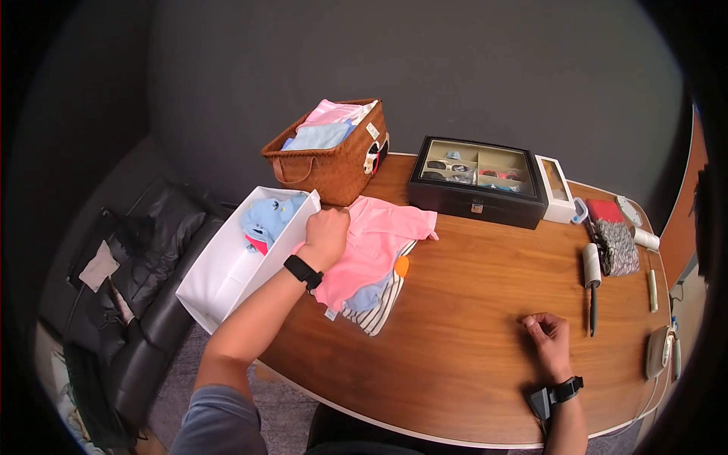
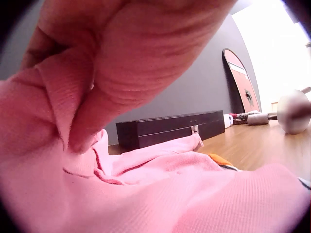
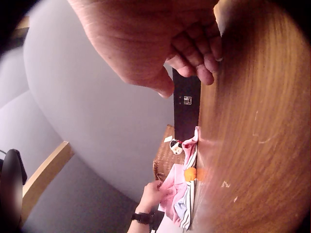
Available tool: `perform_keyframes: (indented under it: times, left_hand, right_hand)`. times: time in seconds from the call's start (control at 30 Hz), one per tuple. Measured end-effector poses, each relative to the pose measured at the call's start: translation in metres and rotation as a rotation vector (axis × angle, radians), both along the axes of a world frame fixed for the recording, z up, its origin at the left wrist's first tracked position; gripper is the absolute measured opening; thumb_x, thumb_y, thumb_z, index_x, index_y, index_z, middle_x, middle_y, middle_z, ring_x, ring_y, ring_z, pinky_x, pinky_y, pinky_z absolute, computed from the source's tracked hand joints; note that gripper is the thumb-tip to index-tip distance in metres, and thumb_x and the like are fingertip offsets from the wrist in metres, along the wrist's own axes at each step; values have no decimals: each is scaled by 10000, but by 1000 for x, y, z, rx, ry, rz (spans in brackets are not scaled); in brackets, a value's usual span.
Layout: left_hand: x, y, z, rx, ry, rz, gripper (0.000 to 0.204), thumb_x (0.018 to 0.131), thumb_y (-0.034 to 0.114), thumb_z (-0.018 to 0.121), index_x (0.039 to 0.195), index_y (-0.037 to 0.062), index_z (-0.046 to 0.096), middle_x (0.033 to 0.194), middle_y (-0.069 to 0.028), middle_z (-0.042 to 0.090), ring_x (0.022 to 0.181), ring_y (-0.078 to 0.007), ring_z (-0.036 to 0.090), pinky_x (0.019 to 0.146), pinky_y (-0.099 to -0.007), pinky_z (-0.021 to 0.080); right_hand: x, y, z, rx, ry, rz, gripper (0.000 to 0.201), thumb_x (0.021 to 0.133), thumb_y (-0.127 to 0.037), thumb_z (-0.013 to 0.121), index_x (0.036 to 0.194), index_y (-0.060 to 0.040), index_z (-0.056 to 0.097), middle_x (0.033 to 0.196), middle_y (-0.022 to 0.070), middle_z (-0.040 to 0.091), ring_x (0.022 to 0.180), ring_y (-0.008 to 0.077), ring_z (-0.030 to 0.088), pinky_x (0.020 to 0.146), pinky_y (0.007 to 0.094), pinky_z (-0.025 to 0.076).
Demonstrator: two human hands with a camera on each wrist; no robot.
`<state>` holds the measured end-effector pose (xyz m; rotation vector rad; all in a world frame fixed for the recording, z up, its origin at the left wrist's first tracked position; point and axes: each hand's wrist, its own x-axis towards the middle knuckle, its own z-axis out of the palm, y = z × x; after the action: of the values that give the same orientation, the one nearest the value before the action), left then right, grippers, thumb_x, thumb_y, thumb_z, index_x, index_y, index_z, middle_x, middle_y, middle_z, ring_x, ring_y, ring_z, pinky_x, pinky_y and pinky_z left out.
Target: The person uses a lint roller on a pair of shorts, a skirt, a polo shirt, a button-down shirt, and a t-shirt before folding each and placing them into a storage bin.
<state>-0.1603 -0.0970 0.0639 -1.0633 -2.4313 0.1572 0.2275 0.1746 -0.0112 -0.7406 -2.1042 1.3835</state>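
Note:
My left hand pinches the pink shirt between thumb and fingers; the left wrist view shows a fold of the pink fabric caught there. Under the shirt lie a light blue garment and a black-and-white striped one, with an orange patch at the edge. Just left of that hand is a white box with light blue clothing inside. My right hand, fingers loosely bent and holding nothing, is over the right part of the table.
Behind the shirt stands a brown woven basket of folded clothes. A black glasses case with a clear lid sits at the back, beside a white box. To the right lie a lint roller and a grey knitted item.

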Motion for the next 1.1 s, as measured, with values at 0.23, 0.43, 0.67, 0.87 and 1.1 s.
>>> perform_keyframes:
  times: [0.23, 0.43, 0.67, 0.87, 1.1]
  left_hand:
    - [33, 18, 57, 86, -7, -177, 224, 805, 34, 565, 1000, 35, 675, 854, -182, 666, 779, -360, 671, 663, -464, 531]
    - [117, 35, 100, 258, -42, -697, 230, 806, 35, 617, 1031, 26, 664, 889, -126, 642, 743, -311, 664, 630, -417, 535]
    - [197, 32, 111, 413, -128, -1141, 251, 799, 105, 640, 1022, 1, 592, 830, -64, 536, 733, -185, 621, 585, -323, 517]
    - [207, 18, 118, 555, -443, -1217, 254, 848, 188, 710, 1005, 6, 627, 878, -70, 555, 705, -199, 623, 565, -313, 519]
    - [194, 27, 107, 521, -740, -1165, 326, 766, 241, 810, 803, 21, 573, 891, -96, 581, 675, -224, 606, 576, -320, 487]
  right_hand:
    - [1, -6, 16, -3, -57, -2, 244, 903, -185, 714, 827, 44, 682, 689, -16, 612, 663, 58, 526, 614, 240, 442]
    - [-4, -11, 19, 37, 137, -31, 292, 837, -165, 772, 1006, 50, 667, 866, 69, 704, 780, 112, 630, 721, 281, 504]
    - [-15, -61, 131, 656, 416, -104, 364, 708, -114, 819, 1006, 46, 684, 837, 156, 699, 761, 258, 671, 729, 350, 524]
    - [29, -69, 218, 698, 150, 409, 95, 748, -70, 752, 762, 16, 717, 572, 125, 612, 459, 249, 579, 491, 335, 464]
    - [14, -96, 195, 863, 295, -9, 232, 828, -230, 655, 709, -43, 585, 642, 94, 655, 533, 207, 594, 566, 318, 398]
